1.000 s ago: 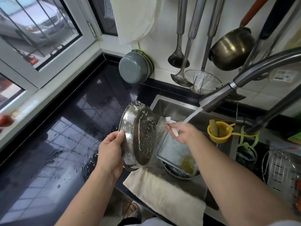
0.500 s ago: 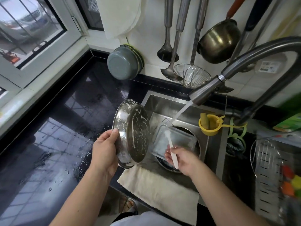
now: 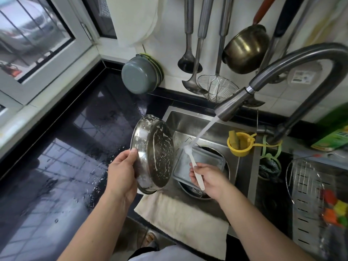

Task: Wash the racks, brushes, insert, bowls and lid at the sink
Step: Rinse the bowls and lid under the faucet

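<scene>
Brush rinsed under the tap while a soapy steel bowl is held aside.

The sink [image 3: 190, 119] is seen w/ a rectangular tray [image 3: 205, 162] lying tilted over a round dark pan [image 3: 190, 191] at the drain — nothing but a film of water is seen in the tray, and what's in the pan is hidden, possibly just water. The steel bowl [image 3: 154, 153] is gripped at its rim by the left hand [image 3: 122, 174], fingers curled behind, thumb on the edge; it is held on edge over the counter/sink lip, base streaked w/ suds. The white brush [image 3: 194, 166] is pinched by the right hand [image 3: 209, 178], bristles up in the water stream [image 3: 205, 129]. The step is best done w/ the brush turned slowly in the stream so foam is cleared from every side — the bowl should then be brought under for its own rinse. A small yellow cup [image 3: 239, 144] by the tap holds a greenish sponge-like piece.
</scene>
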`<action>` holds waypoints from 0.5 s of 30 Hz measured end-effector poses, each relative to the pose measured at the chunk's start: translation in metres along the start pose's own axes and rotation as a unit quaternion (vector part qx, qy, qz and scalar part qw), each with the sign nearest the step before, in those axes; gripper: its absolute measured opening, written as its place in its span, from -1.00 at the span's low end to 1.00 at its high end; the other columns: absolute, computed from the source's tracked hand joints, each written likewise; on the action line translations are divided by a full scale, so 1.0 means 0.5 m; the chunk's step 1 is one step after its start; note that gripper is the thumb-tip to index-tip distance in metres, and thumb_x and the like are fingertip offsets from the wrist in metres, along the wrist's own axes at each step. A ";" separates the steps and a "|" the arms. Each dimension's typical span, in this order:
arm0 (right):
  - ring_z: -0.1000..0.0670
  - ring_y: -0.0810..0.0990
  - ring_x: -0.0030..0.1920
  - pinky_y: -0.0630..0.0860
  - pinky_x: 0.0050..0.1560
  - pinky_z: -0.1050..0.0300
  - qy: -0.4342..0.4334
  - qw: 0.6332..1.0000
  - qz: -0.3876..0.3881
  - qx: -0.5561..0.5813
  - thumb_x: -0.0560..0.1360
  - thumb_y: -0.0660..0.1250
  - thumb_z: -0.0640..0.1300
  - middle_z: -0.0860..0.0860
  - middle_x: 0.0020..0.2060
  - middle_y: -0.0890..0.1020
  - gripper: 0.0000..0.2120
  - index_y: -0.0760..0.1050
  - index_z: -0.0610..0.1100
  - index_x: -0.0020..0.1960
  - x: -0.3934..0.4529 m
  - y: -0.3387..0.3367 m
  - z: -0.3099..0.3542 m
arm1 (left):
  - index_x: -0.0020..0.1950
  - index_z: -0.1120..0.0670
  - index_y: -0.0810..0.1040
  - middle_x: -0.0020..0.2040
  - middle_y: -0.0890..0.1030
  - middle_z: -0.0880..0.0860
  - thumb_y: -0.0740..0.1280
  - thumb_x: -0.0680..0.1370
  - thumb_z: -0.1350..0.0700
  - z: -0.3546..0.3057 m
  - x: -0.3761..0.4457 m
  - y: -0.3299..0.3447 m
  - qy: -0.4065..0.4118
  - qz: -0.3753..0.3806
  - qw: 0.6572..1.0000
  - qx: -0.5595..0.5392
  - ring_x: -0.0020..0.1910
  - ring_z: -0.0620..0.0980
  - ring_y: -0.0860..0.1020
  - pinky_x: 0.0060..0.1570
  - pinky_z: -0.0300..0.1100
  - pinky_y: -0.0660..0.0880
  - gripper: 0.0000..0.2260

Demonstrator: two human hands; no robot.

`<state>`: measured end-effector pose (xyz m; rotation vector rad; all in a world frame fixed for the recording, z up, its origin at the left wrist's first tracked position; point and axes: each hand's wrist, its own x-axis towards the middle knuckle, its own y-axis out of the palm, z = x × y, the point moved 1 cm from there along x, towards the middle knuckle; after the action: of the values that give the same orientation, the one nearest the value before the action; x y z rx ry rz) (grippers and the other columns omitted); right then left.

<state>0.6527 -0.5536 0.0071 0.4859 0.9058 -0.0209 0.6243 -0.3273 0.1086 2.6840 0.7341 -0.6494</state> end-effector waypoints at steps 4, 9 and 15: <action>-0.02 0.60 -0.24 0.58 -0.34 0.19 -0.017 1.000 0.006 -0.014 0.63 0.22 -0.38 -0.14 -0.19 0.58 -0.82 0.57 -0.29 0.16 0.003 0.007 0.007 | -0.20 0.10 0.58 -0.21 0.58 0.13 0.34 0.67 0.15 -0.002 0.001 -0.005 0.003 -0.003 1.000 -0.006 -0.26 0.04 0.55 -0.07 0.02 0.55 -0.76; 0.02 0.56 -0.32 0.50 -0.41 0.23 -0.017 1.000 -0.004 0.005 0.63 0.20 -0.40 -0.13 -0.23 0.55 -0.81 0.55 -0.30 0.15 0.003 0.005 0.005 | -0.18 0.10 0.59 -0.17 0.59 0.14 0.35 0.67 0.15 -0.002 0.005 -0.011 -0.002 -0.001 1.000 -0.016 -0.21 0.06 0.56 0.05 0.09 0.54 -0.78; 0.03 0.59 -0.27 0.52 -0.37 0.22 -0.004 1.000 0.003 0.007 0.64 0.21 -0.38 -0.10 -0.16 0.57 -0.79 0.58 -0.28 0.17 0.003 -0.005 -0.007 | -0.17 0.09 0.57 -0.28 0.59 0.05 0.34 0.67 0.15 -0.002 0.004 0.000 0.000 -0.006 1.000 -0.023 -0.30 -0.03 0.56 -0.11 -0.04 0.56 -0.79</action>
<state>0.6505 -0.5542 0.0031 0.5015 0.8968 -0.0228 0.6262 -0.3261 0.1086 2.6403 0.7549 -0.6291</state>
